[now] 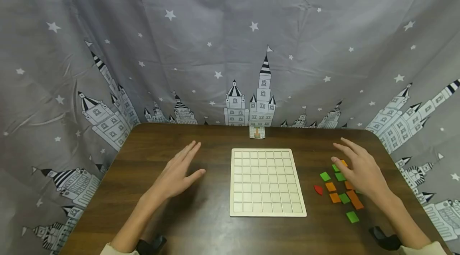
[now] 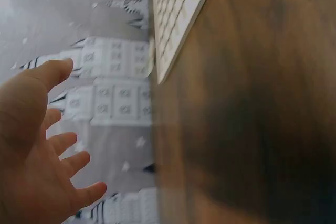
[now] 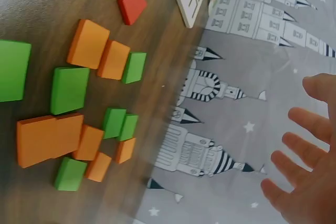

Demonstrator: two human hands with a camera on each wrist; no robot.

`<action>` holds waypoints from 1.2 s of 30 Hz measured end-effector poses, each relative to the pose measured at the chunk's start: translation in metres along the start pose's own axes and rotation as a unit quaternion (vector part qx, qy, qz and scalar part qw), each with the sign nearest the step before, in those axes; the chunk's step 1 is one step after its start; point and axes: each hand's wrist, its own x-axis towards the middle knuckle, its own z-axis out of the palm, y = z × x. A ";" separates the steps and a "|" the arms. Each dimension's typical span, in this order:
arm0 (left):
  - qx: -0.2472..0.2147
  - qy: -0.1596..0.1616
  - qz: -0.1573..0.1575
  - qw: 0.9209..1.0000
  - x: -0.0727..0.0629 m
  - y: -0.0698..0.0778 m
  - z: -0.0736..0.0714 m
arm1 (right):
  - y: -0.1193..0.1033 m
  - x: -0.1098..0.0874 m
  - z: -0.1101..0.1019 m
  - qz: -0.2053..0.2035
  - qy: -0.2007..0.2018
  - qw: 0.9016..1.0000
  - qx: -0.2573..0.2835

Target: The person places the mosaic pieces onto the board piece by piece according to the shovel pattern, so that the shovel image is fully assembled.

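Observation:
A cream grid board (image 1: pixel 267 183) with raised lines lies flat on the brown wooden table (image 1: pixel 201 223). To its left, my left hand (image 1: pixel 176 175) hovers with fingers spread, holding nothing. My right hand (image 1: pixel 363 169) is held above the loose tiles at the board's right, its fingers spread too, and it grips nothing. Among these tiles are several green squares (image 3: pixel 70 90), several orange pieces (image 3: pixel 88 44) and one red piece with a rounded edge (image 3: pixel 131 8). In the head view the right hand hides some of the tiles.
A grey curtain (image 1: pixel 215 27) printed with stars and castles hangs behind and at both sides of the table. A small curtain flap (image 1: pixel 257 132) lies over the table's back edge. Black wrist straps (image 1: pixel 385 239) sit on both forearms.

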 end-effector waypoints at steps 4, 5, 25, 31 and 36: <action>-0.055 -0.030 0.016 0.998 0.005 0.009 0.028 | 0.008 -0.004 0.002 0.024 0.010 0.998 0.059; -0.066 -0.041 0.017 0.997 0.006 0.011 0.035 | 0.009 -0.005 0.002 0.027 0.012 0.997 0.070; -0.032 -0.178 0.043 0.982 0.011 0.023 0.112 | 0.038 -0.030 0.030 0.087 -0.066 0.986 0.125; -0.029 -0.181 0.042 0.982 0.011 0.021 0.112 | 0.047 -0.035 0.045 0.100 -0.108 0.981 0.124; -0.033 -0.183 0.042 0.982 0.011 0.020 0.112 | 0.052 -0.036 0.054 0.099 -0.120 0.980 0.124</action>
